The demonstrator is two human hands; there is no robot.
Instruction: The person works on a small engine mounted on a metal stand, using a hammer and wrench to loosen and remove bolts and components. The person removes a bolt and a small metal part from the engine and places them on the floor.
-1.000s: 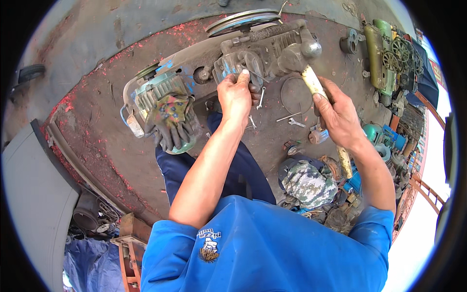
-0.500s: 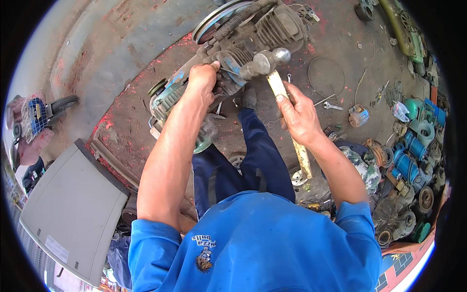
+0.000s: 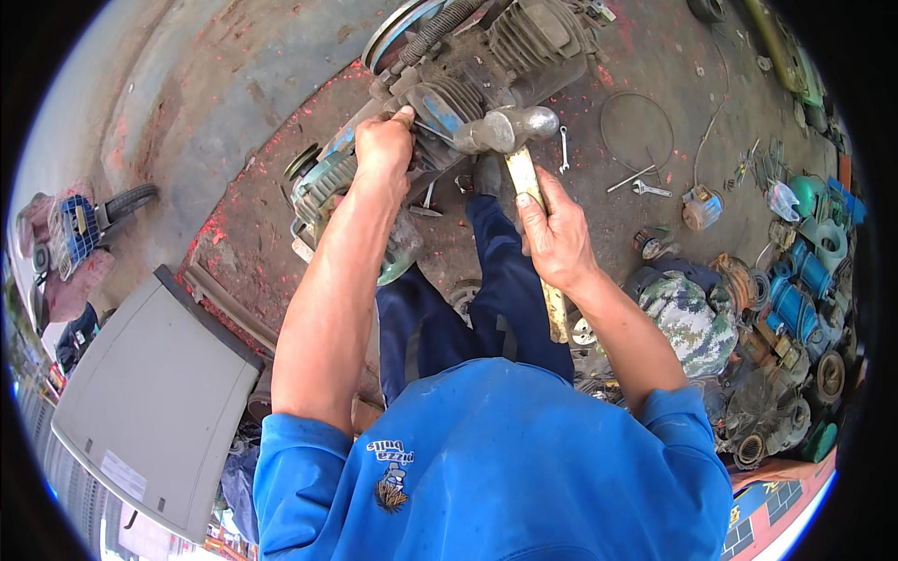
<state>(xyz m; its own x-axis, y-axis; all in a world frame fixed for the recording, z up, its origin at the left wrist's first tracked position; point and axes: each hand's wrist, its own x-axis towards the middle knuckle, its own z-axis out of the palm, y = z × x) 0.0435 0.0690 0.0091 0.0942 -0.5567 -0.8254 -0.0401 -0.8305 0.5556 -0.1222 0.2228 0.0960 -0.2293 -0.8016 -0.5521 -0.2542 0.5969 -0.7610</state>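
My right hand [image 3: 559, 234] is wrapped round the pale, worn handle of a ball-peen hammer [image 3: 506, 130]. The steel head lies close to a dirty, finned compressor-like machine [image 3: 449, 98] with blue paint patches. My left hand [image 3: 384, 148] is closed at the machine's side, thumb on top, on a thin metal rod [image 3: 432, 130]. The rod points toward the hammer's striking face; whether they touch I cannot tell, and its grip end is hidden in my fist. A finned motor [image 3: 323, 182] sits left of my left wrist.
Wrenches [image 3: 651, 189] and a wire loop [image 3: 637, 131] lie on the stained floor to the right. Beyond them are a small can [image 3: 702, 208], blue motor parts [image 3: 795, 304] and camouflage cloth [image 3: 687, 323]. At left stand a grey panel [image 3: 154, 402] and a wheeled cart [image 3: 79, 229].
The hammer head has shifted slightly left and down, its handle swinging with my right hand toward my body. My left hand keeps its hold by the machine. The whole view has shifted a little.
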